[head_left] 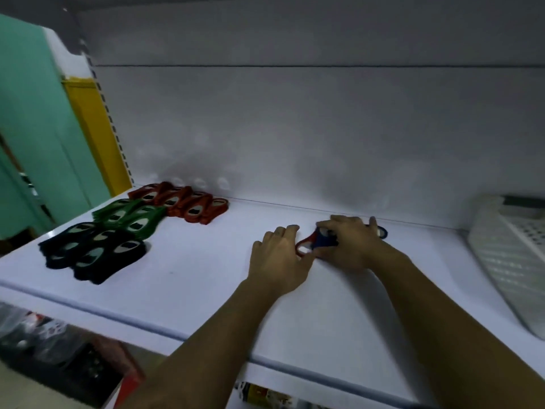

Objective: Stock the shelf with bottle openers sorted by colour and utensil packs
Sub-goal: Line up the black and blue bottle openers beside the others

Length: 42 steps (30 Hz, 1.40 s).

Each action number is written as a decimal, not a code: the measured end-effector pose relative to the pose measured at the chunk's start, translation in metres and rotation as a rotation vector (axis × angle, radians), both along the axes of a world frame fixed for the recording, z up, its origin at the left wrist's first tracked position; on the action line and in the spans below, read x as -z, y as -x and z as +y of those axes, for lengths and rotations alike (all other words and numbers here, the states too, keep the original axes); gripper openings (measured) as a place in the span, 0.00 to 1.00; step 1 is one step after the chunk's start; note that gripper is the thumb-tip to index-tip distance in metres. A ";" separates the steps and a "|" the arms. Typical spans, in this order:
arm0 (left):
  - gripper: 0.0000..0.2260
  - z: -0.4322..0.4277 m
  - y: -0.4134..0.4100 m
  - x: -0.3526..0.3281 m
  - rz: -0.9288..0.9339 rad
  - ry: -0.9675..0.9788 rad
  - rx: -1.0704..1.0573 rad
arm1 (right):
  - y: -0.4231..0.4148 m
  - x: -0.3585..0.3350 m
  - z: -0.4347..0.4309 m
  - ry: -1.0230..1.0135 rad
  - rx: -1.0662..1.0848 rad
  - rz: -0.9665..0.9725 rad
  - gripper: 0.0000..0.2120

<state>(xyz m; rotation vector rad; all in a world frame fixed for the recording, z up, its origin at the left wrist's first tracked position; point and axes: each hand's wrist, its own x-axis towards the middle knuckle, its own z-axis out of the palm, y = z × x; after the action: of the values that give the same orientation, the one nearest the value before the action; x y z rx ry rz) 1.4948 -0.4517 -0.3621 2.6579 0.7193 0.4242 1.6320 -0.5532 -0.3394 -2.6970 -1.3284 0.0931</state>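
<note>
Right fingers: the right hand (351, 243) has its fingers curled down over a blue opener (324, 242), holding it against the shelf.
Left fingers: the left hand (277, 258) is bent, knuckles up, with its thumb side at a red opener (305, 245); blur hides whether it pinches the opener or only touches it.
Loose openers: the red opener lies between the two hands, partly under the blue one. A second blue piece (382, 231) pokes out beyond the right fingertips.
Sorted piles: well apart to the left lie the red pile (182, 203) by the back wall, the green pile (129, 216) in front of it, and the dark pile (91, 250) nearest the shelf edge.
Shelf: the white shelf (206, 278) carries all of this.
Basket: a white basket (507, 249) sits at the far right.
Step in hand: probably splitting the mixed handful by colour.
Doing it well: pin the blue opener with the right hand and slide the red one out sideways with the left, so the overlap does not drag both. Carry the red one to the back pile and lay it facing the same way as the others. Leave the utensil packs, not in view, for afterwards.
</note>
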 end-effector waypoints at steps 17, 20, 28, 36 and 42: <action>0.10 0.009 -0.011 0.018 -0.136 -0.109 0.001 | -0.011 0.025 0.004 -0.125 -0.125 0.019 0.22; 0.09 0.009 -0.009 0.017 -0.140 -0.070 -0.021 | -0.010 0.024 0.001 -0.150 -0.124 0.045 0.17; 0.04 0.016 -0.005 0.020 -0.308 0.137 -0.055 | -0.002 0.020 -0.003 -0.241 -0.097 0.016 0.12; 0.12 0.020 0.003 0.005 -0.841 0.858 -0.168 | 0.016 0.000 -0.001 -0.251 -0.095 -0.122 0.21; 0.16 0.028 0.003 0.009 -0.777 0.795 -0.294 | 0.054 -0.005 0.006 -0.539 -0.136 0.421 0.06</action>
<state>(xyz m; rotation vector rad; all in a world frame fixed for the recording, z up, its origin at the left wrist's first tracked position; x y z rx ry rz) 1.4916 -0.4236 -0.3712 1.4788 0.7853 0.9365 1.5780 -0.5476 -0.3349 -2.0038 -1.1906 0.2582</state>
